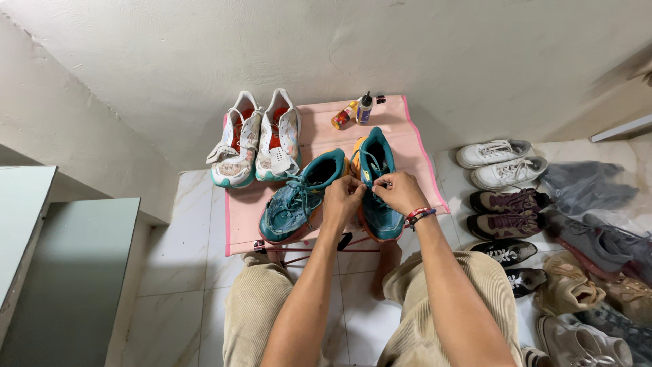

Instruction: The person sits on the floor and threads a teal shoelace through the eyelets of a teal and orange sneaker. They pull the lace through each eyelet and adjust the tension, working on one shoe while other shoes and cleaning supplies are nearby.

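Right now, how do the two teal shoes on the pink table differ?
The right teal shoe has both hands, left hand and right hand, at its laces; the left teal shoe lies untouched. The right teal shoe points straight away; the left teal shoe is angled, toe toward the person's left. The left shoe's laces hang loose. Both are teal with orange trim and sit on the pink table.

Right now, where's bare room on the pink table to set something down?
Free: the pink table right strip, between the two small bottles and the right hand; also the front-left corner below the white pair. Crowded: the centre, where both hands, left hand included, work the teal shoes.
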